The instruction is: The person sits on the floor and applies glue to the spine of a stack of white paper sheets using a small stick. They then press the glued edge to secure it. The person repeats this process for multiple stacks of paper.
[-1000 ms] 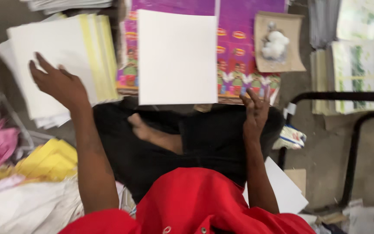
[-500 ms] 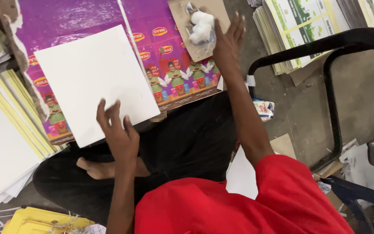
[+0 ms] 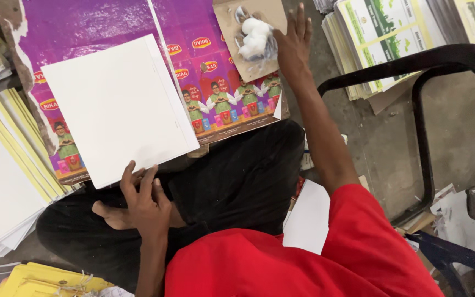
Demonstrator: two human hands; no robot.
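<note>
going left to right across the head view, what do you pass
stack of white sheets with yellow edges → white rectangular board → left hand → white cloth wad → right hand → stack of green-printed sheets → black metal tube frame

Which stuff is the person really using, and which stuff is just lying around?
Using:
left hand on the white sheet
right hand at the white wad on the brown card
purple printed sheet

Lying around:
green-printed stack
black chair frame
yellow-edged stack
</note>
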